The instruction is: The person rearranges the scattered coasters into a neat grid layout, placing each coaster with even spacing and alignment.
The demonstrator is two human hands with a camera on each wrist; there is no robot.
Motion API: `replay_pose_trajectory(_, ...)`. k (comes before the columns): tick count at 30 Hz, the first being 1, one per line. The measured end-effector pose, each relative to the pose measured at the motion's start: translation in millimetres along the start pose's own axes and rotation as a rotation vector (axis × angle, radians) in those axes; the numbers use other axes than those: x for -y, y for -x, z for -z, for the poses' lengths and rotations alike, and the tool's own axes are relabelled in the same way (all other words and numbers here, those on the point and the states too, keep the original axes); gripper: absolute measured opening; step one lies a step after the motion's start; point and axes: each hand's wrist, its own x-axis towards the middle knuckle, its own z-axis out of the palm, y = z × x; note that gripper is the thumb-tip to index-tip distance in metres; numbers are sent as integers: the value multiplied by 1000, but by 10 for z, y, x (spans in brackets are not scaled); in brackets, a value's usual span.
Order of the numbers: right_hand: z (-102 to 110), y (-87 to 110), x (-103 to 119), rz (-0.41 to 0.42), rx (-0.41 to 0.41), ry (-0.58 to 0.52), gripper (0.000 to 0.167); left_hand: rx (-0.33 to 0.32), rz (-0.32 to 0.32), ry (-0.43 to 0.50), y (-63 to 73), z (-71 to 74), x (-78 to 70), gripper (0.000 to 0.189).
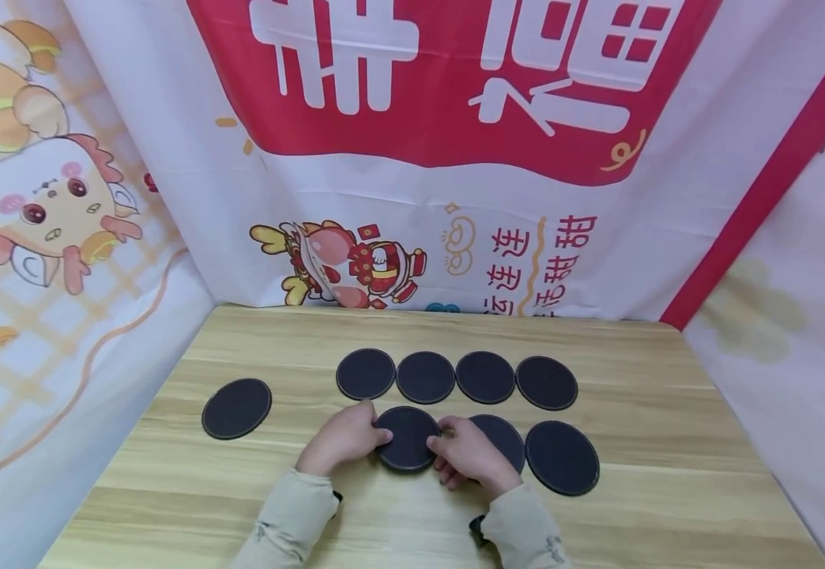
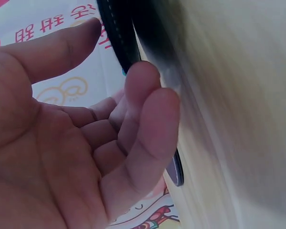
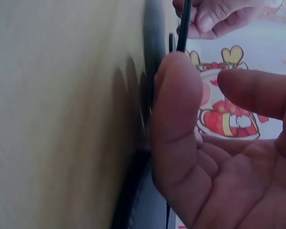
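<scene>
In the head view my left hand pinches the left edge of a round black coaster, thumb over the top and fingertips at the underside. The coaster is raised off the table, and its thin edge shows side-on in the left wrist view. My right hand is at the coaster's right edge. In the right wrist view its index fingertip meets the coaster's edge, while the thumb stands apart from it. Another black coaster lies partly hidden under the right hand.
A row of several black coasters lies farther back on the wooden table. To the right of my right hand is one more coaster, and a lone coaster lies at the left. Printed cloth hangs behind the table.
</scene>
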Motion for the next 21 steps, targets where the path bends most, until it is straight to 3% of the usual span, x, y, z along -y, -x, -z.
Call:
replay_pose_trajectory(13,201,-27,7,14,27,114,31,5,-7,-21,-106,-134,-29,25)
replay_pose_trajectory(17,313,-43,-28,29,39,100,32,10,-16,-22,-121,-143,-19,24)
replay_pose_trajectory(21,449,-43,-65,20,-10,86,34,12,-17,-26,-120,-157,-17,24)
